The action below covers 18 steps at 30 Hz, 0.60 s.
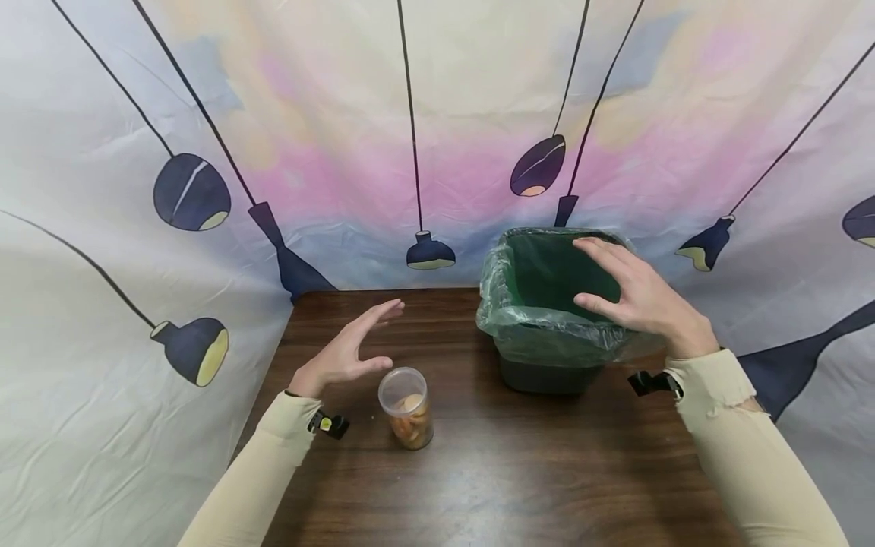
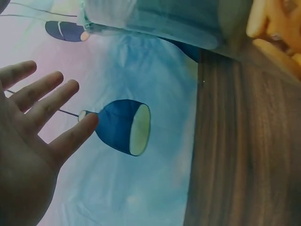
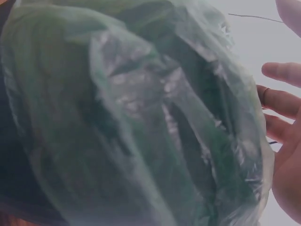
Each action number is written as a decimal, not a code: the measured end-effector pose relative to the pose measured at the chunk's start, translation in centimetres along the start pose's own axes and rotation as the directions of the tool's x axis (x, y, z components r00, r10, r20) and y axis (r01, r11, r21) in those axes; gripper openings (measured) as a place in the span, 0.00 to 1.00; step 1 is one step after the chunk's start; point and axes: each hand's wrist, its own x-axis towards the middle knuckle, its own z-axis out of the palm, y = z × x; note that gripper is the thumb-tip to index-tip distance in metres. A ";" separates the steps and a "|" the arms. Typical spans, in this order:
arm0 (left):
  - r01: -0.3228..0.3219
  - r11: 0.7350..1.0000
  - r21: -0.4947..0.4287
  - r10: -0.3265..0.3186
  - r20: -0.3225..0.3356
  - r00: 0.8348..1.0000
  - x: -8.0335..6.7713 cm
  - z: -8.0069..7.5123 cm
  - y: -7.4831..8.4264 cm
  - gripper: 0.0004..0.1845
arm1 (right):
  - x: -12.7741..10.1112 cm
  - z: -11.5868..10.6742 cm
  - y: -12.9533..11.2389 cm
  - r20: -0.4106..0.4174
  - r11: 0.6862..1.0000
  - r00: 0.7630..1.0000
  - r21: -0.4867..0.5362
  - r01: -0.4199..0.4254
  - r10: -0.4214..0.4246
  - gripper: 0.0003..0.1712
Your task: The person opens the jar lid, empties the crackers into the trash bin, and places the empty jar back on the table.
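In the head view my left hand (image 1: 349,346) hovers above the table's left part, just behind a clear plastic jar (image 1: 410,418). Its fingers are extended, the thumb apart, and it holds nothing. Orange-brown pieces (image 2: 277,33) fill the lower part of the jar; what they are I cannot tell. No lid shows on the jar. On the right, my right hand (image 1: 636,292) is held over the near right rim of a dark bin (image 1: 547,376) lined with a green translucent bag (image 1: 506,319). That hand's fingers are spread and hold nothing. Whether it touches the bag I cannot tell.
Both objects stand on a dark brown wooden table (image 1: 492,486). Behind it and at both sides hangs a cloth backdrop (image 1: 328,190) printed with lamps. The bin stands near the table's back edge, to the right of the jar.
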 end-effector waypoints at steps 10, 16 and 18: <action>0.070 0.993 -0.090 -0.070 0.005 0.998 -1.9 0.7 2.1 0.55 | -1.0 0.8 0.0 -0.090 0.999 0.995 0.011 0.042 -0.041 0.47; 0.113 0.990 -0.085 -0.115 -0.016 0.993 -3.0 1.4 0.9 0.55 | -1.0 1.1 0.0 -0.133 0.997 0.988 0.002 0.077 -0.076 0.46; 0.109 0.988 -0.106 -0.113 -0.029 0.993 -3.6 2.0 -0.2 0.56 | -0.9 1.2 -0.1 -0.143 0.996 0.986 0.004 0.087 -0.085 0.46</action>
